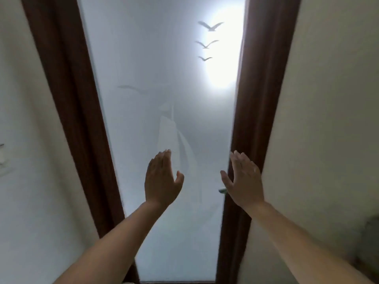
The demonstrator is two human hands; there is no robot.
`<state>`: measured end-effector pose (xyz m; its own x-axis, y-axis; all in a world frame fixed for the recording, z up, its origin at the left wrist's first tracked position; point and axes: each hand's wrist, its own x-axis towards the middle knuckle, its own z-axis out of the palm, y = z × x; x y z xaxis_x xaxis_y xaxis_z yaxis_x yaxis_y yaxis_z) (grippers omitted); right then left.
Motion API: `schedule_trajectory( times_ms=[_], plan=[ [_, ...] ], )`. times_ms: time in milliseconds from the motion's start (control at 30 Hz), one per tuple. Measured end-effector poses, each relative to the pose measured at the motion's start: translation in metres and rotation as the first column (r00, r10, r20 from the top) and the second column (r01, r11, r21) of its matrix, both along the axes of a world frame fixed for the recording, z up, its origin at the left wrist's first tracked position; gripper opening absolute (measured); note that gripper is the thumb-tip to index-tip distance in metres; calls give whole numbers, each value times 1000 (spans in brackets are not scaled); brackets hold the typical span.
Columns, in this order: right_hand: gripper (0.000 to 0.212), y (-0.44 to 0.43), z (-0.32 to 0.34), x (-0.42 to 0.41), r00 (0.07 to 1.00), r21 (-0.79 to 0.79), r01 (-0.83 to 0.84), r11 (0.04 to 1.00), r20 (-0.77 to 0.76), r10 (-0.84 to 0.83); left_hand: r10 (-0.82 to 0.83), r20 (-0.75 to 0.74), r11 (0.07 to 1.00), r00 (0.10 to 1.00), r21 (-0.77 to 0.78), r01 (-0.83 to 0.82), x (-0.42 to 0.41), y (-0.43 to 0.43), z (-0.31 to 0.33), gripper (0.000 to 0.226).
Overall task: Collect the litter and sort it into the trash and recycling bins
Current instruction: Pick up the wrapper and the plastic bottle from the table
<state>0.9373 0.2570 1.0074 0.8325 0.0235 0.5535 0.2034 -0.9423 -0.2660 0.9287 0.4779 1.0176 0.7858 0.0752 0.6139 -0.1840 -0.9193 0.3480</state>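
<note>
No litter and no bin is in view. Both my arms are stretched out in front of a frosted glass door (155, 83). My left hand (162, 179) is held flat with its back toward me, fingers together and thumb out, holding nothing. My right hand (243, 179) is held the same way, near the door's right edge and partly in front of a small metal handle (222, 190). I cannot tell whether either hand touches the glass.
The door has a dark brown wooden frame (67, 83) and etched bird shapes (210, 26) in the glass, with bright light behind it at upper right. Pale walls (328, 119) flank the frame on both sides. A blurred greyish object (372, 228) sits at the right edge.
</note>
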Motion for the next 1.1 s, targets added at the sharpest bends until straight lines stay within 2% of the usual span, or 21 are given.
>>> schedule_trajectory(
  times_ms=[200,367,567,733,1100],
  plan=[
    [70,-168,0,-114,949,13,314,949,-5,-314,-194,-61,980,979,22,195,-37,-162,4,65],
    [70,-304,-10,-252,837,-14,545,839,-51,-545,-406,-137,912,903,-1,410,-117,-313,-12,71],
    [64,-425,-20,-435,649,-13,758,652,-78,-757,-637,-222,762,739,-32,647,-256,-473,-35,69],
    [66,-490,-38,-569,482,-15,872,489,-144,-864,-789,-239,592,566,-50,805,-367,-568,-45,66],
    [64,-579,-76,-771,116,-3,993,119,-216,-970,-896,-359,274,260,12,962,-516,-748,-67,74]
  ],
)
